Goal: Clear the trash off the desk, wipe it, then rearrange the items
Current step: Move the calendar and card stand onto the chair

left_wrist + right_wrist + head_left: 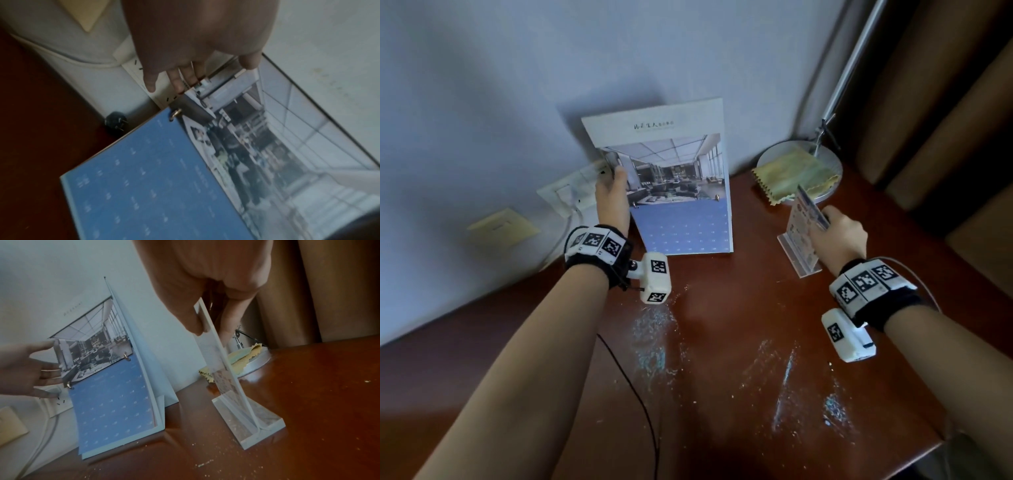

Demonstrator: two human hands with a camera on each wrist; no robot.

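Crumb-flecked desk [739, 308], calendar [678, 192], sign stand [799, 236]

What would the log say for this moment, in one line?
left hand: holds calendar by left edge | right hand: pinches top of sign holder | desk: crumbs scattered | cloth: on lamp base

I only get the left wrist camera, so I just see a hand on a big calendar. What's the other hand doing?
Observer: The right hand pinches the top of a clear sign stand that stands on the desk.
Operator: Is the desk clean yet?
Observer: No, white crumbs and smears lie across it.
Operator: Where's the cloth for wiping?
Observer: A yellow-green cloth lies on the round lamp base in the far right corner.
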